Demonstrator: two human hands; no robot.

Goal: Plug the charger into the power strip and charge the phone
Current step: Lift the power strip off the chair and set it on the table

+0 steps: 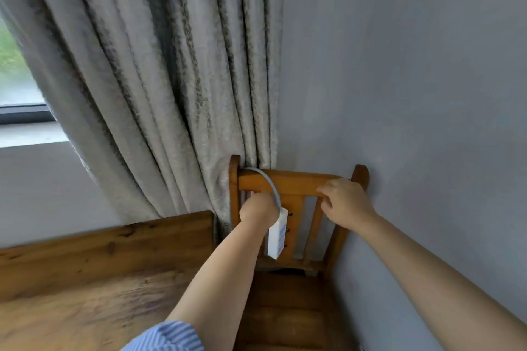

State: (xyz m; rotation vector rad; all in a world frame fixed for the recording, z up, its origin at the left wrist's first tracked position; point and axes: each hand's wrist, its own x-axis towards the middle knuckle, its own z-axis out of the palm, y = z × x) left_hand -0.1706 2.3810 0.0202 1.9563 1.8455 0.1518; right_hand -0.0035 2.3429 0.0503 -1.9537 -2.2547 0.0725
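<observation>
A white power strip (277, 236) hangs upright against the back of a wooden chair (293, 183). Its pale cable (268, 179) loops up over the chair's top rail and goes behind the curtain. My left hand (258, 208) is closed around the upper end of the strip, just left of where the cable enters. On the right part of the top rail rests my right hand (343, 201), fingers curled over the wood. No charger or phone is in view.
A grey patterned curtain (171, 80) hangs behind the chair's left post. A wooden table (99, 265) stands at the lower left, close to the chair. The grey wall (413, 94) runs along the right. The chair seat (285, 308) lies below my arms.
</observation>
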